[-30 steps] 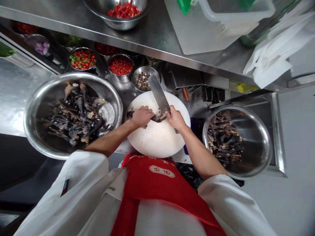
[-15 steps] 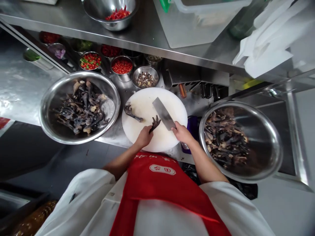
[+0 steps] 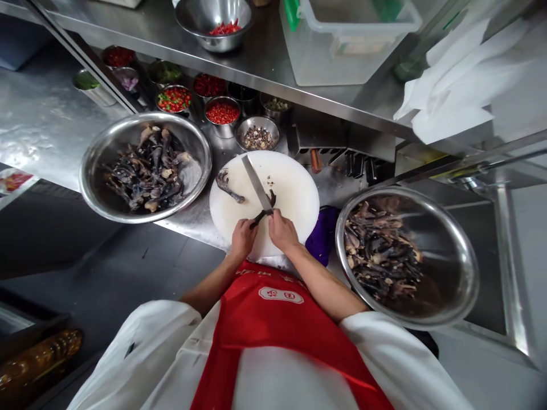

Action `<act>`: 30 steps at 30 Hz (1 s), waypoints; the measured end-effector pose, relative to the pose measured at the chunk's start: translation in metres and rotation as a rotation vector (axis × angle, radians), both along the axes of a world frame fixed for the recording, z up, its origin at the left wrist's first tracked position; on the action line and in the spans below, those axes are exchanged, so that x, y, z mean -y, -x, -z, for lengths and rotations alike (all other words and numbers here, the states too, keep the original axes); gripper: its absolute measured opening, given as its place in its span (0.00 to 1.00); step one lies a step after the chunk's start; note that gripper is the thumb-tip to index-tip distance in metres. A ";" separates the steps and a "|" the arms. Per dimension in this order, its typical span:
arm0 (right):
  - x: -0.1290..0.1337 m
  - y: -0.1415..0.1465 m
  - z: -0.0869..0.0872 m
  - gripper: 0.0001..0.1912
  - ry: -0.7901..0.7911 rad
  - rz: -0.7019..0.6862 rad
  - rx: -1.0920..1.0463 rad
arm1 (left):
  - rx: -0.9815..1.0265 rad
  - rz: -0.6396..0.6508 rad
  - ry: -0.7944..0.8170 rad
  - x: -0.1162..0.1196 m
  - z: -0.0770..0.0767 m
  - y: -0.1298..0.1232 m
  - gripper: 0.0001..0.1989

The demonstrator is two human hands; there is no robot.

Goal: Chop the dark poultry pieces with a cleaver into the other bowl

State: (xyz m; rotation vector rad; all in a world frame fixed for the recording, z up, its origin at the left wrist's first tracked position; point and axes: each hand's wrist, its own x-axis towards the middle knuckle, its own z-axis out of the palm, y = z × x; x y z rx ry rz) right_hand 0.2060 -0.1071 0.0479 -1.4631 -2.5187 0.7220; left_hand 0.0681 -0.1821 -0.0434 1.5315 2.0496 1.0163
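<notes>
On the round white cutting board (image 3: 290,176) my right hand (image 3: 282,230) is closed around the handle of a cleaver (image 3: 256,183), its blade pointing away and to the left. The blade lies across a dark chicken foot (image 3: 257,220). My left hand (image 3: 243,236) grips the leg end of that foot, and its toes show just beyond the blade. Small dark cut bits (image 3: 270,181) lie farther up the board. Another dark chicken foot (image 3: 228,187) rests at the board's left side, apart from both hands.
A steel bowl of whole dark feet (image 3: 88,171) stands at left, one of cut pieces (image 3: 465,256) at right. Behind the board are a small bowl of chopped bits (image 3: 257,136), a pot of red chillies (image 3: 222,113) and a knife rack (image 3: 320,142). A steel shelf (image 3: 265,71) overhangs the back.
The cleaver has swung left onto the chicken foot, its blade turned from flat to edge-on. My hands have come closer together. Small cut bits now lie on the board.
</notes>
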 end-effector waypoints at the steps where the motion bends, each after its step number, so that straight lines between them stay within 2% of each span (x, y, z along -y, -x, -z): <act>1: -0.003 0.000 -0.009 0.14 -0.031 0.015 -0.039 | 0.004 -0.002 -0.008 -0.001 0.001 -0.001 0.10; 3: -0.005 0.001 -0.024 0.17 -0.108 0.073 -0.137 | 0.016 -0.002 -0.015 -0.001 0.002 -0.003 0.11; 5: -0.006 0.002 -0.028 0.18 -0.123 0.117 -0.155 | 0.024 0.002 -0.016 -0.001 0.002 -0.003 0.11; 7: -0.006 0.005 -0.019 0.17 -0.021 0.076 -0.020 | 0.024 0.000 -0.018 0.000 0.002 -0.003 0.11; 10: -0.011 0.010 0.003 0.16 0.165 -0.044 0.255 | 0.020 0.000 -0.022 0.000 0.002 -0.004 0.10; 12: -0.015 0.011 0.012 0.16 0.197 -0.055 0.327 | 0.012 0.003 -0.015 -0.002 0.002 -0.004 0.10; 14: -0.019 0.011 0.013 0.15 0.198 -0.042 0.329 | -0.002 0.004 0.009 -0.004 0.000 -0.004 0.10; 17: -0.021 0.003 0.004 0.13 0.172 -0.029 0.265 | -0.029 0.020 0.088 -0.009 -0.005 -0.003 0.12; 19: -0.020 -0.007 -0.003 0.13 0.136 0.000 0.182 | -0.040 0.108 0.138 -0.015 -0.009 0.000 0.12; 23: -0.007 -0.036 -0.009 0.14 0.094 0.163 0.016 | -0.042 0.462 0.092 -0.039 -0.019 0.015 0.15; 24: -0.002 -0.044 -0.009 0.14 0.095 0.218 -0.014 | -0.059 0.487 0.066 -0.048 -0.022 0.021 0.15; 27: 0.021 -0.070 -0.004 0.16 0.127 0.396 -0.100 | -0.173 0.441 0.022 -0.084 -0.029 0.035 0.18; 30: 0.048 -0.092 0.006 0.18 0.201 0.578 -0.149 | -0.260 0.473 0.016 -0.123 -0.032 0.033 0.25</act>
